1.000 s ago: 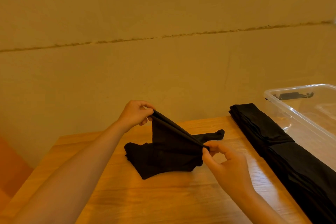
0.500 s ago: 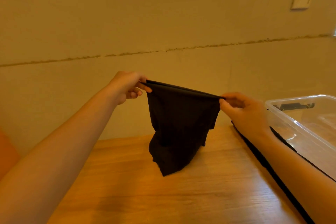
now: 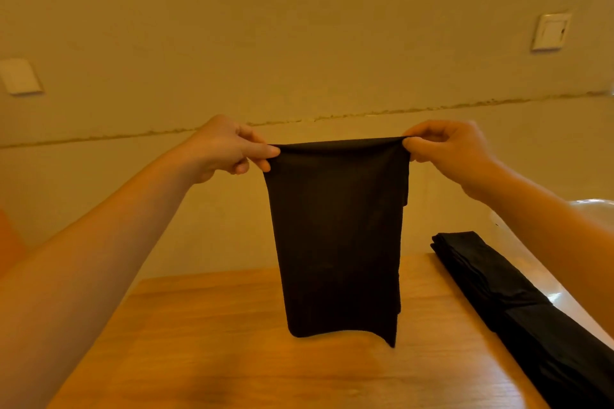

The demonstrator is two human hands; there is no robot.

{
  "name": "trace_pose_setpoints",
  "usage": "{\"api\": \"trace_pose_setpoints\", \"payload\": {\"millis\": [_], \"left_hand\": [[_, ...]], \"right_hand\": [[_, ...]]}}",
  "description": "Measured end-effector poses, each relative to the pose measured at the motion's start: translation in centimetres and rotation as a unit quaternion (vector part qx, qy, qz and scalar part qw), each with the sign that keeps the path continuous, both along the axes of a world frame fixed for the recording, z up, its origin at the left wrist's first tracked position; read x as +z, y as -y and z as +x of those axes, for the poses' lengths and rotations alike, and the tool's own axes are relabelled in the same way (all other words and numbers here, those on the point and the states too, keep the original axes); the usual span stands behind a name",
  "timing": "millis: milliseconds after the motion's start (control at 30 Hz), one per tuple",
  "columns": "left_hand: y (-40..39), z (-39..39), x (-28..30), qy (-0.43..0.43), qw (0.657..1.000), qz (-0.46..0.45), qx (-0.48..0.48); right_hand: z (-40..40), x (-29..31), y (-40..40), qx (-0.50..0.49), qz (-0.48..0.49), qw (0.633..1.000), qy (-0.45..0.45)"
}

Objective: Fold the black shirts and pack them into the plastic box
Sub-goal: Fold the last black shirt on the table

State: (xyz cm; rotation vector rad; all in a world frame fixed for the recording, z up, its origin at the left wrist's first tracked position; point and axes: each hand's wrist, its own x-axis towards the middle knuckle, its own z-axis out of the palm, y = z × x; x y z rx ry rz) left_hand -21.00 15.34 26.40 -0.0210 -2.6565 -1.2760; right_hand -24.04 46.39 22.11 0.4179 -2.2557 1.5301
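Your left hand [image 3: 221,149] and right hand [image 3: 447,151] pinch the black shirt's [image 3: 339,242] top corners, hanging it above the table [image 3: 206,342].

**Both hands raised, pinching**

Left hand [image 3: 222,147] is held up at centre-left, thumb and forefinger pressed together on one top corner of the shirt [image 3: 337,236], the other fingers curled beneath. Right hand [image 3: 447,149] is at the same height to the right, thumb and forefinger pinching the opposite corner, knuckles turned up. Both bare forearms reach forward from the lower corners and converge slightly. The hands are apart, level, with wrists nearly straight.
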Motion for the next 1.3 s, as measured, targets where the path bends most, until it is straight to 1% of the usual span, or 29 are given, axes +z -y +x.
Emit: {"api": "trace_pose_setpoints", "payload": {"millis": [67, 133, 300, 400, 500, 600, 700, 767, 867, 967, 1033, 1100, 1167, 1233, 1300], "left_hand": [[-0.1, 0.2, -0.2, -0.025, 0.998, -0.056, 0.011], [-0.1, 0.2, -0.4, -0.049, 0.994, -0.093, 0.011], [0.3, -0.9, -0.6, -0.062, 0.987, -0.146, 0.014], [0.2, -2.3, -0.4, -0.078, 0.982, -0.167, 0.038], [0.1, -4.0, 0.1, -0.121, 0.974, -0.179, 0.073], [0.2, -5.0, 0.4, -0.177, 0.967, -0.158, 0.097], [0.4, -4.4, -0.9, -0.225, 0.959, -0.145, 0.096], [0.5, -2.7, -3.3, -0.240, 0.958, -0.140, 0.068], [1.0, 1.4, -9.5, -0.234, 0.960, -0.151, 0.021], [1.3, 6.0, -17.7, -0.244, 0.939, -0.239, -0.029], [1.4, 9.4, -22.9, -0.206, 0.939, -0.266, -0.067], [1.3, 12.4, -27.3, -0.169, 0.942, -0.271, -0.100], [1.1, 14.9, -30.4, -0.155, 0.944, -0.270, -0.109], [1.0, 16.5, -32.0, -0.164, 0.943, -0.268, -0.110], [1.1, 17.6, -32.4, -0.180, 0.939, -0.272, -0.108]], "right_hand": [[-0.2, -0.1, 0.0, 0.006, 0.018, 1.000, 0.016], [-0.5, -0.1, -0.1, 0.008, 0.036, 0.999, 0.037], [-2.3, 0.4, -0.1, 0.015, 0.082, 0.994, 0.076], [-4.0, 1.1, 0.6, 0.017, 0.111, 0.991, 0.076], [-5.6, 2.2, 1.4, -0.003, 0.119, 0.991, 0.056], [-6.6, 2.9, 1.9, -0.020, 0.089, 0.996, 0.021], [-6.3, 1.6, 1.7, -0.029, 0.056, 0.998, -0.005], [-5.2, -0.7, 1.3, -0.024, 0.060, 0.998, -0.010], [-1.7, -6.1, 0.4, 0.009, 0.099, 0.995, -0.014], [3.4, -13.4, -1.0, 0.061, 0.182, 0.981, -0.006], [6.8, -18.4, -2.0, 0.105, 0.252, 0.962, 0.014], [10.0, -22.7, -2.8, 0.135, 0.305, 0.942, 0.039], [12.6, -25.6, -3.2, 0.150, 0.299, 0.941, 0.051], [14.3, -27.0, -3.5, 0.139, 0.285, 0.948, 0.007], [15.3, -27.4, -3.6, 0.120, 0.292, 0.947, -0.056]]}}
